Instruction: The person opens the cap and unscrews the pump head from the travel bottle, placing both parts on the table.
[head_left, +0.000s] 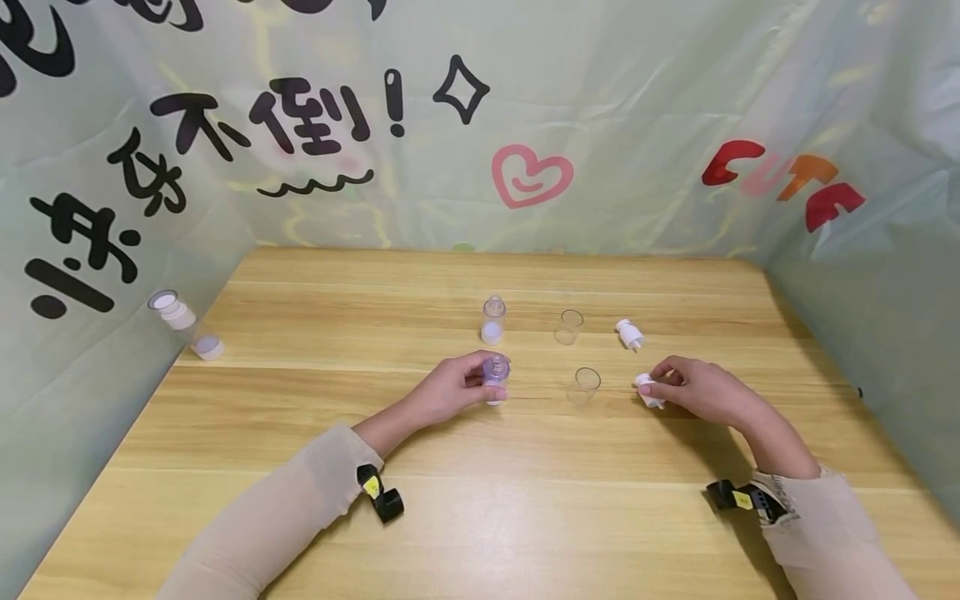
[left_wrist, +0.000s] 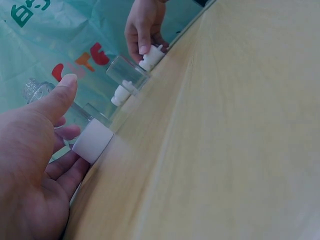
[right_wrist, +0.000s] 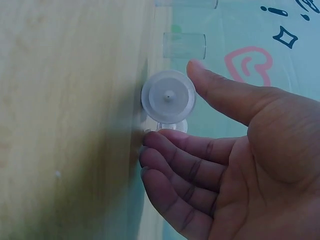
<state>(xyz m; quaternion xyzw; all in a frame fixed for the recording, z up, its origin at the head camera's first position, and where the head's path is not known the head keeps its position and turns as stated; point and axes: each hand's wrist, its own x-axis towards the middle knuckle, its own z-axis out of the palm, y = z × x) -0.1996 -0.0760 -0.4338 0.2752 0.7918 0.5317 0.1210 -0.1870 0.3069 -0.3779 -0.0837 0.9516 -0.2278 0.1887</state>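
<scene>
One clear front bottle (head_left: 496, 367) with a white base stands midway between the left and right edges of the desk (head_left: 480, 517). The left hand (head_left: 450, 388) is closed around it, thumb on one side and fingers on the other. A matching rear bottle (head_left: 492, 321) stands just beyond it, toward the far edge. White filling or a white lower part shows inside; which cannot be told. Right of the bottles stand a front cup (head_left: 587, 385) and a rear cup (head_left: 568, 327); the desk grain shows through their walls. A third bottle (head_left: 185, 327) is located at the left edge, below the far left corner; a white collar sits inside its clear top.

The right hand (head_left: 701, 390) pinches a white front fitting (head_left: 647, 388) between thumb and fingers, right of the front cup. A similar rear fitting (head_left: 630, 334) lies on its side nearer the far edge. The fittings are smooth and stepped; the gripped one presents a round disc with a central nozzle. Cups and bottles are transparent cylinders; the desk has striped wood grain.

Fingers partly cover the front bottle. Printing on the sheet (head_left: 637, 100) and both sleeves are cut off. A clear object is cropped at the top of the right wrist view.
</scene>
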